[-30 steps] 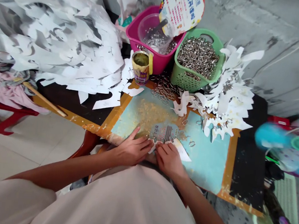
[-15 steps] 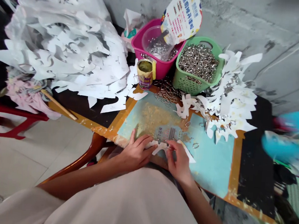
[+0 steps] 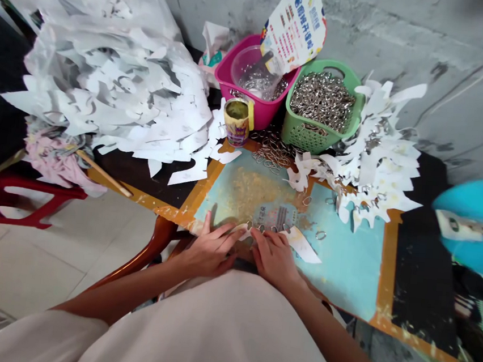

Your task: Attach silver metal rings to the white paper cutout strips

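**Two hands on a white paper strip at the near edge of the counter, viewed from above.**

The left hand (image 3: 209, 252) lies open and flat, fingers slightly spread, on the left part of the white paper strip (image 3: 303, 249). The right hand (image 3: 274, 258) lies open beside it, fingers together, on the strip's middle; neither hand is closed around anything. A row of small metal rings (image 3: 268, 227) sits along the strip's far edge, just beyond the fingertips; their exact number is unclear. The strip lies on a blue mat (image 3: 340, 264) on the counter (image 3: 387, 275). Three loose rings (image 3: 320, 235) lie on the mat. Beyond are one pink basket (image 3: 252, 111), one green basket (image 3: 301, 133) full of rings, and one can (image 3: 237, 129). Two heaps of paper cutouts lie at upper left (image 3: 117, 89) and right (image 3: 379, 171).
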A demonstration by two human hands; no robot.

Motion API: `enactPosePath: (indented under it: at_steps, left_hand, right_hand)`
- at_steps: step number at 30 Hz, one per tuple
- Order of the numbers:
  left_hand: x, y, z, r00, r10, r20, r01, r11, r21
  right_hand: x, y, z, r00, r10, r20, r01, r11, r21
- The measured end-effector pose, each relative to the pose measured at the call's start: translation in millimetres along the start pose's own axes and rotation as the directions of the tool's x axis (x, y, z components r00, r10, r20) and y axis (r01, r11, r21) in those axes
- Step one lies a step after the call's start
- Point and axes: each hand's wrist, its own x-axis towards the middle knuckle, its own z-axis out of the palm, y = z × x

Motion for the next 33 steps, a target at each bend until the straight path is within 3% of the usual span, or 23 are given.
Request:
enactPosePath:
  at_steps: [3,5,8,9,12,15,18,20,22,24,26,27,30,33]
  left_hand:
    - [3,1,0.5,0.999,-0.037,-0.014,0.036,0.999,-0.04]
    - [4,0,0.5,0.999,-0.03,-0.044,0.027,0.997,-0.067]
    - [4,-3,2.2,0.995,0.003,-0.1,-0.016,0.992,-0.124]
    - [4,-5,3.2,0.992,0.012,-0.122,-0.031,0.988,-0.153]
    - [2,-12,5.3,0.975,-0.051,-0.218,-0.001,0.973,-0.232]
    - [2,-19,3.0,0.905,-0.25,-0.344,0.151,0.945,-0.289]
    - [4,-27,-3.9,0.879,-0.29,-0.379,0.145,0.919,-0.366]
    - [6,-28,-8.4,0.892,-0.266,-0.366,0.103,0.907,-0.407]
    - [7,-27,-10.3,0.891,-0.273,-0.362,0.104,0.9,-0.423]
    - [7,-23,-8.7,0.888,-0.301,-0.348,0.139,0.896,-0.422]
    - [7,-21,-4.6,0.873,-0.34,-0.348,0.184,0.893,-0.41]
    - [6,-20,-2.4,0.863,-0.357,-0.357,0.204,0.893,-0.402]
    - [5,-21,0.5,0.848,-0.379,-0.372,0.234,0.895,-0.38]
    - [5,-21,-4.8,0.861,-0.373,-0.346,0.239,0.896,-0.373]
  right_hand:
    - [2,0,-5,0.999,0.023,0.03,-0.024,0.999,0.041]
    - [1,3,-11,0.993,0.099,-0.061,-0.097,0.995,0.032]
    - [-5,9,-19,0.908,0.307,-0.284,-0.334,0.941,-0.052]
    - [-7,10,-20,0.889,0.345,-0.301,-0.378,0.924,-0.058]
    - [-10,10,-29,0.932,0.266,-0.245,-0.279,0.96,-0.02]
    - [1,13,-57,0.933,0.065,-0.354,-0.077,0.997,-0.018]
    - [28,39,-108,0.811,-0.044,-0.583,-0.018,0.995,-0.1]
    - [52,73,-147,0.664,-0.03,-0.747,-0.115,0.983,-0.142]
    - [80,115,-181,0.559,0.021,-0.829,-0.236,0.963,-0.134]
    - [108,158,-205,0.521,0.148,-0.84,-0.384,0.92,-0.076]
    - [132,194,-216,0.567,0.351,-0.745,-0.559,0.829,-0.035]
    - [141,209,-216,0.576,0.391,-0.718,-0.584,0.811,-0.028]
    - [156,235,-209,0.588,0.436,-0.681,-0.606,0.795,-0.015]
    - [159,242,-200,0.612,0.423,-0.668,-0.575,0.818,-0.008]
